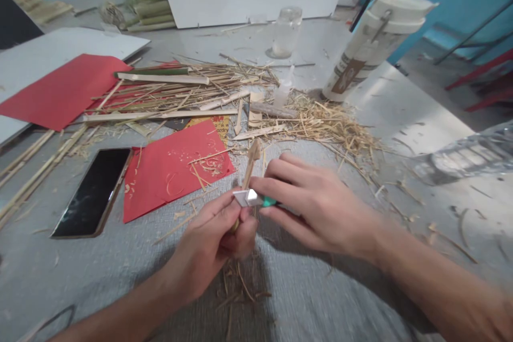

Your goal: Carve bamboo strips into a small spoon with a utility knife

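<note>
Near the middle of the table, my left hand (218, 235) is closed around the lower part of a carved bamboo piece (252, 163). Its wider, pointed end sticks up above my fingers. My right hand (304, 200) grips a utility knife with a green part (268, 201). The knife's short metal blade (242, 197) lies across the bamboo piece, close to my left fingertips. Most of the knife's handle is hidden inside my right hand. A red sheet (172, 171) scattered with shavings lies just left of the bamboo piece.
A phone (94, 192) lies at left. Bamboo strips (168, 91) and a shavings heap (332, 123) spread behind my hands. Beyond stand a small glue bottle (283, 91), a glass jar (286, 32) and a tall white flask (372, 43). A plastic bottle (468, 157) lies at right.
</note>
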{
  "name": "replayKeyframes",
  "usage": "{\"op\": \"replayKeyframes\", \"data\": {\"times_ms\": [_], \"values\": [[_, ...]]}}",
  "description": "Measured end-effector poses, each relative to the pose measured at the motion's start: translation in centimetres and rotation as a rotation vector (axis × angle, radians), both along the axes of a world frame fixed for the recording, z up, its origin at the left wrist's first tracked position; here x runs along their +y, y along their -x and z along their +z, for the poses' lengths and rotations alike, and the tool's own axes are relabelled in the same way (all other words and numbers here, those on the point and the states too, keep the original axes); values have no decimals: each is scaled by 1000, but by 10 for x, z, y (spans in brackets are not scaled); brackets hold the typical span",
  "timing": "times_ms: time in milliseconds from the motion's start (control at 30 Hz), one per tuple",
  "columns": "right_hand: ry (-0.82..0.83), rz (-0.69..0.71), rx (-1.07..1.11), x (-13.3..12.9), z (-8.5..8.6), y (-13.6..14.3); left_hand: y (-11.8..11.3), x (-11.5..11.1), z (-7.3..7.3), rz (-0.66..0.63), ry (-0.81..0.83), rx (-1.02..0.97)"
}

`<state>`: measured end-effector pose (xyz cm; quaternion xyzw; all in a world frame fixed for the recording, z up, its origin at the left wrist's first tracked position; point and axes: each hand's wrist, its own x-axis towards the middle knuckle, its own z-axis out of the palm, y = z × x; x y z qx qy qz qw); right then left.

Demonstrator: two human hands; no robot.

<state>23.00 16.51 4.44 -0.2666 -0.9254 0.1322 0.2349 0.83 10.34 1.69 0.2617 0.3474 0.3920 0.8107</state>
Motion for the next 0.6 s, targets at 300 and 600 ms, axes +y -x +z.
{"op": "replayKeyframes", "data": {"times_ms": [300,600], "values": [[-35,-45,4,-1,0,0,0,2,2,-1,-9,-6],[-88,-145,31,-2,-2,4,0,0,0,11,-4,12]]}}
